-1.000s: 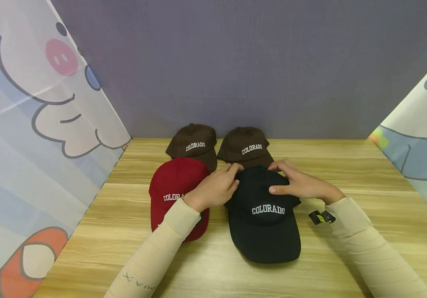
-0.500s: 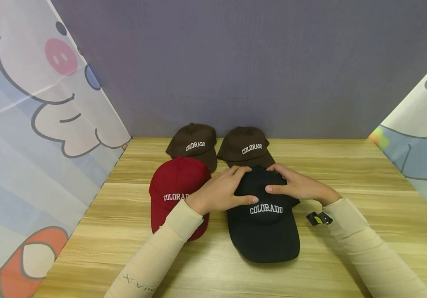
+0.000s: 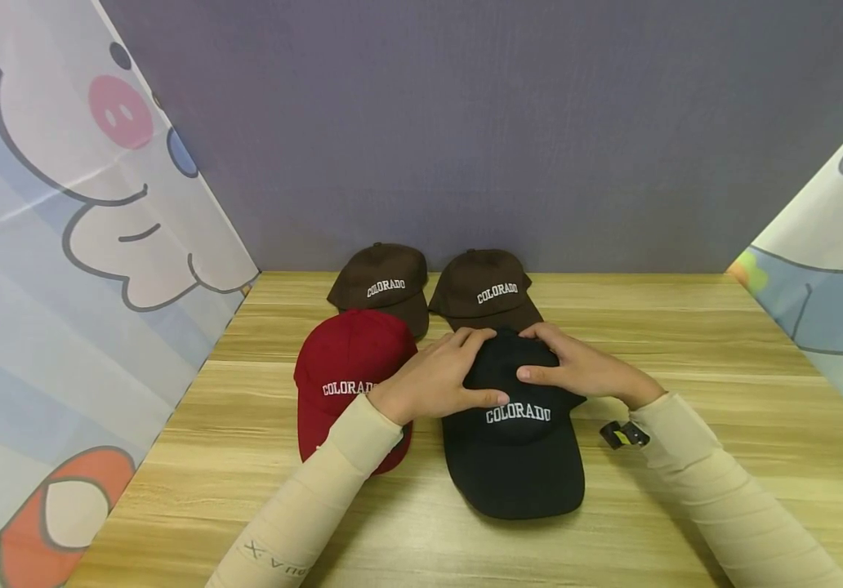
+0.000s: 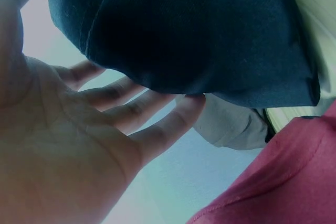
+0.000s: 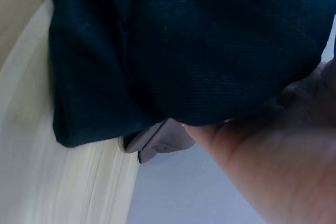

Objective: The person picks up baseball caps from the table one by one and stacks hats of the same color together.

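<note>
A black baseball cap (image 3: 517,474) with white COLORADO lettering sits on the table between both hands, its brim toward me. My right hand (image 3: 586,367) holds the right side of its crown, thumb in front and fingers behind. On the other side, my left hand (image 3: 436,376) touches the crown, its thumb beside the lettering. The left wrist view shows those fingers (image 4: 173,124) extended and spread along the black fabric. A red COLORADO cap (image 3: 351,351) lies at the left, partly covered by my left hand and sleeve.
Two brown COLORADO caps stand behind: the left one (image 3: 381,273) and the right one (image 3: 483,282). A grey panel (image 3: 510,139) closes off the back of the wooden table (image 3: 686,335). Printed cartoon sheets hang at both sides, and a small black device (image 3: 623,434) sits at my right wrist.
My left hand has moved right onto the black cap, its thumb now against the front. My right hand has shifted slightly left together with the cap. The other caps stay in place.
</note>
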`<state>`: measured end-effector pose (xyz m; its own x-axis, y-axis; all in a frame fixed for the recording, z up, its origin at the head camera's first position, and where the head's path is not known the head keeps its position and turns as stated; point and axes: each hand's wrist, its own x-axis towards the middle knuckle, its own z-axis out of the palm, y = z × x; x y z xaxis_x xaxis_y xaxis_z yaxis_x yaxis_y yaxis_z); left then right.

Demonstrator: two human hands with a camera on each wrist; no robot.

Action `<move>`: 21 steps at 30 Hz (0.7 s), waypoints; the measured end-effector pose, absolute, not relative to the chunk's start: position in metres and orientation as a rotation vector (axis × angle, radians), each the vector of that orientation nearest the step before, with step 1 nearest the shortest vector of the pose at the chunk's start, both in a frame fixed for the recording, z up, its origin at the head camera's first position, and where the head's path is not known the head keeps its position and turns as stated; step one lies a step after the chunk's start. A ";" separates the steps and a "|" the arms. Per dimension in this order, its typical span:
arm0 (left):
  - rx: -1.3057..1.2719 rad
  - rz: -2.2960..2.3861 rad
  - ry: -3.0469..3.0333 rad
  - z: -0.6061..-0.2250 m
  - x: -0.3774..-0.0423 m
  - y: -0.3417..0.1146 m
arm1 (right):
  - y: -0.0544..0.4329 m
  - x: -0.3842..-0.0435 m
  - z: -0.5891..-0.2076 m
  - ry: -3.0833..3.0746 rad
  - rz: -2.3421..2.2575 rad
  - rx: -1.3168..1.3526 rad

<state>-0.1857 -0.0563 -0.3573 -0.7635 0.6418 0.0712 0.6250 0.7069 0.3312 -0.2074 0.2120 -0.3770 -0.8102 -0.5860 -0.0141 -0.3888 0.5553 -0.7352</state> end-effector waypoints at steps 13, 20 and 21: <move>1.031 0.529 2.829 -0.357 -0.187 -0.058 | 0.210 -0.207 -0.377 2.528 -1.133 -0.833; 1.002 0.527 2.823 -0.357 -0.188 -0.058 | 0.216 -0.210 -0.375 2.599 -1.192 -0.773; 0.999 0.526 2.822 -0.357 -0.188 -0.058 | 0.217 -0.211 -0.375 2.615 -1.187 -0.773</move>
